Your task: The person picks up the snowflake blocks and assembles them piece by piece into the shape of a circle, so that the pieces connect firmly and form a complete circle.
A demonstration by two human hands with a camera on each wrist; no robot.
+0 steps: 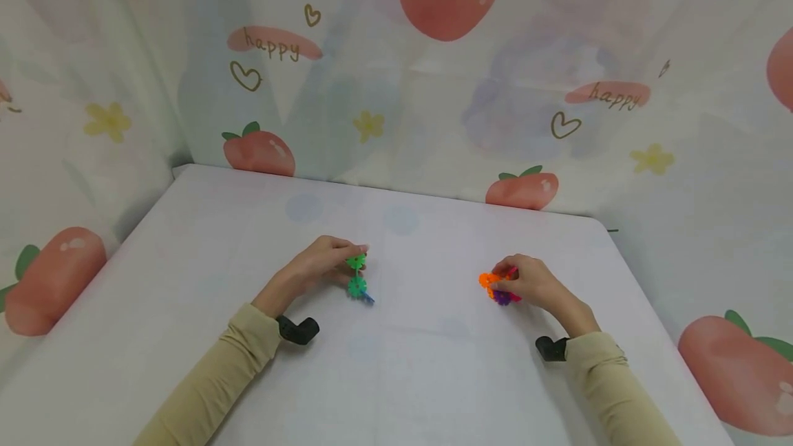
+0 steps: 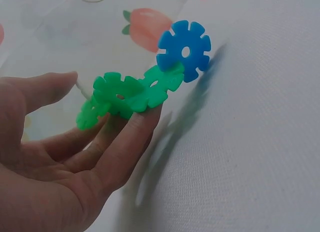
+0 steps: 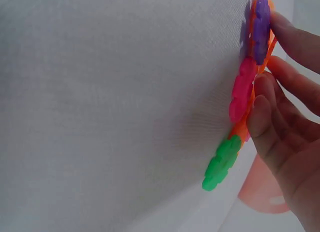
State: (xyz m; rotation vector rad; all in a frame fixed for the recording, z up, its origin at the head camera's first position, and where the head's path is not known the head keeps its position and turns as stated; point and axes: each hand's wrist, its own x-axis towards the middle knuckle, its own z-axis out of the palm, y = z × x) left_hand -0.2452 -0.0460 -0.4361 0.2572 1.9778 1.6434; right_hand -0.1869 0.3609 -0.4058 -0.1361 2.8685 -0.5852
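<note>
Head view: a white-covered table [image 1: 421,370] with rounded far corners serves as the work surface, and all positions are referenced to it. Printed fabric [image 1: 427,122] is hung beyond the table's far edge and along its left and right edges; large red fruits, yellow flowers, outlined hearts and the word "happy" are printed on it. The table cover is marked by pale bluish spots [image 1: 303,207] near the far edge, and a fine woven texture is shown by both wrist views. Over the left part of the table, a green-and-blue chain [image 2: 117,89] of notched discs is held by the left hand [image 1: 319,261], with the fingers curled beneath the green discs and the thumb on the opposite side. The blue disc [image 2: 199,51] is joined at the end of the chain, and a shadow is cast on the table cover beside it. Over the right part of the table, a multicoloured disc assembly [image 3: 243,89] of orange, purple, pink and green pieces is pinched between the thumb and fingers of the right hand [image 1: 534,279]. Whether either assembly is touching the table cannot be determined. Black attachments [image 1: 299,330] are worn at both wrists, next to the beige sleeves [image 1: 213,370].
</note>
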